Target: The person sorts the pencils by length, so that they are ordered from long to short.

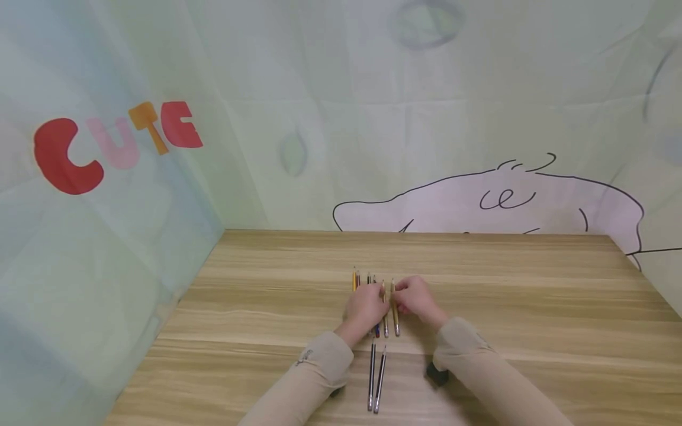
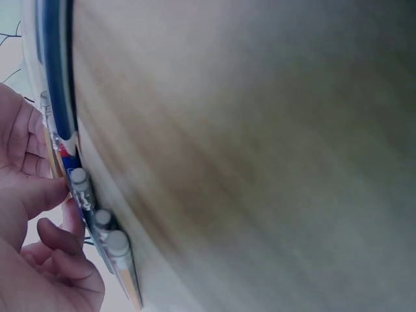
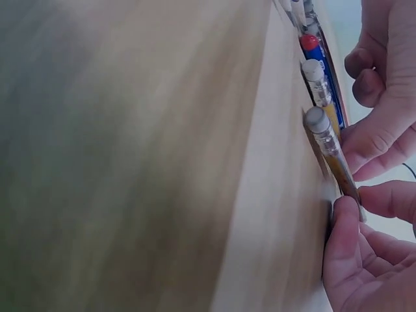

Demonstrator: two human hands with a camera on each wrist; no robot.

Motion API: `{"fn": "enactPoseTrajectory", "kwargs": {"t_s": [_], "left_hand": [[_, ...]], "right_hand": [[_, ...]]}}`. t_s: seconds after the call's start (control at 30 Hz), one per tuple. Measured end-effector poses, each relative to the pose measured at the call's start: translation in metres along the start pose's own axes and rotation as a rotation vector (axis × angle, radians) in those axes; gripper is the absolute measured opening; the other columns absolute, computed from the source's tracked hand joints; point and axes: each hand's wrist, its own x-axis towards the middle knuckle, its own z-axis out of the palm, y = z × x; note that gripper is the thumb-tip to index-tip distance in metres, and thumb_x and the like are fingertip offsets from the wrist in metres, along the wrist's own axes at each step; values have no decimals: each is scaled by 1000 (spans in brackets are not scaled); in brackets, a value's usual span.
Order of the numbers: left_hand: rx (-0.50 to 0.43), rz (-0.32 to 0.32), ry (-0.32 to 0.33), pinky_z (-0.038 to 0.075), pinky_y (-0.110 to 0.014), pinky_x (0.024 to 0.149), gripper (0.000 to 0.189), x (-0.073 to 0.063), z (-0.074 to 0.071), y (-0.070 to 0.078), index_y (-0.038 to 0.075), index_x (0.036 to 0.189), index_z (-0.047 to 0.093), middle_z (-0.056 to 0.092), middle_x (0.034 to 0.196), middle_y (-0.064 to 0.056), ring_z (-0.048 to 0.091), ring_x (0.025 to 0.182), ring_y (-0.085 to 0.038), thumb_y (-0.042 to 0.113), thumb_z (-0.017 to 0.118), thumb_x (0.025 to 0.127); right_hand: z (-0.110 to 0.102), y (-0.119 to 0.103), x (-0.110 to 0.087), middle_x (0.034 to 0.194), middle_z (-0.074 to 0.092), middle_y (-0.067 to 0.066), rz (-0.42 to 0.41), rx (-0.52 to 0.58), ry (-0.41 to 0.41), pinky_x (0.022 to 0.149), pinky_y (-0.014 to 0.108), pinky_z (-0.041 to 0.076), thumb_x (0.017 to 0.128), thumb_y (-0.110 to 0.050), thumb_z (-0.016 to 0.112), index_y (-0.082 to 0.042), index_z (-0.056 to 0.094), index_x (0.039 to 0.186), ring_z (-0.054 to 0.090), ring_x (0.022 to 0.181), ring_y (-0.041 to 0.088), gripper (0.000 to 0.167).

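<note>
Near the middle of the table (image 1: 277, 331), several pencils lie side by side, points away from me. My right hand (image 1: 418, 299) pinches the rightmost yellow pencil (image 1: 396, 322) between thumb and fingertips; its grey eraser end (image 3: 318, 119) faces me in the right wrist view. My left hand (image 1: 366, 305) lies across the row, thumb and forefinger at a second yellow pencil (image 1: 386, 324) just left of it. Beside that one runs a blue pencil (image 3: 331, 84) with a red end. The left hand partly hides an orange pencil (image 1: 354, 278) and dark pencils (image 1: 369, 277).
Two dark pencils (image 1: 371, 378) lie nearer me, between my forearms, their points toward the row. A printed cloth (image 1: 298, 148) hangs behind the table, and another (image 1: 106, 248) with coloured letters is along the left side.
</note>
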Motion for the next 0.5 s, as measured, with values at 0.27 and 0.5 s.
{"fn": "enactPoseTrajectory", "kwargs": {"t_s": [0.27, 0.5], "left_hand": [[11, 9, 15, 35, -20, 40, 14, -1, 0, -1, 13, 85, 62, 54, 62, 3, 45, 47, -9, 16, 65, 72], [35, -5, 13, 33, -21, 40, 11, 0, -1, 0, 14, 82, 62, 51, 59, 4, 44, 48, -10, 18, 65, 72]], "right_hand": [[3, 0, 0, 66, 60, 9, -17, -54, 2, 44, 19, 43, 75, -1, 60, 5, 61, 91, 51, 49, 12, 17], [3, 0, -1, 65, 60, 8, -34, -83, 10, 43, 19, 43, 75, -1, 61, 3, 61, 91, 50, 47, 11, 17]]}}
